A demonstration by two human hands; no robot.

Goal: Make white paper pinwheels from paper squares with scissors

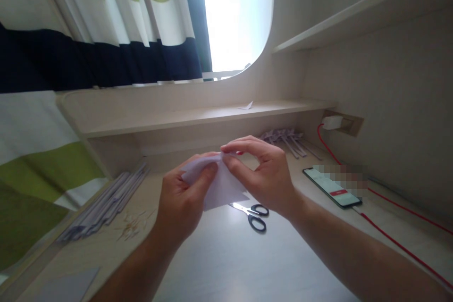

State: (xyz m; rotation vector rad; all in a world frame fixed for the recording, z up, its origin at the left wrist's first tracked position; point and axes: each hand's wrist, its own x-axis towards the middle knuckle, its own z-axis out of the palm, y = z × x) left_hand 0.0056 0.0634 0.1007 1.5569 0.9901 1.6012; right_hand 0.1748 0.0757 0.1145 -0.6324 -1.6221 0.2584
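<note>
Both hands hold a pale lilac sheet of paper (220,188) above the desk. My left hand (182,198) pinches its upper left part with thumb and fingers. My right hand (264,174) pinches its top edge, fingers curled over it. The paper's lower corner hangs toward black-handled scissors (253,214), which lie on the desk just below my right hand.
A phone (332,188) with a lit screen lies at the right on a red cable (396,240) running to a wall charger (332,122). Rolled paper sticks (106,203) lie at the left, more paper pieces (288,139) at the back. A low shelf (198,115) holds a small folded paper (247,105).
</note>
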